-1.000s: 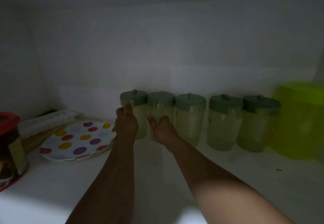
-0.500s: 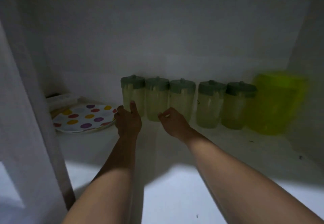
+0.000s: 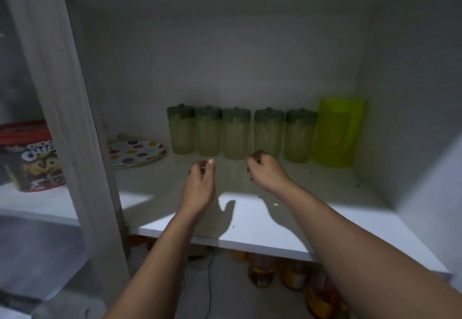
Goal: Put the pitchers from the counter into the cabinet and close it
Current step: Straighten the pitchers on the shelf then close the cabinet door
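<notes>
Head cam: dim white cabinet shelf [image 3: 312,201], 5 pitchers [image 3: 236,136] at back; both hands' grip loose, empty.

Bare forearms without sleeves; left hand [image 3: 200,183] and right hand [image 3: 268,173] ungloved.

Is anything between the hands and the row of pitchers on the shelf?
Nothing visible. The left hand and right hand hover empty over bare shelf just in front of the five pitchers. The dotted plate lies off to the left.
</notes>
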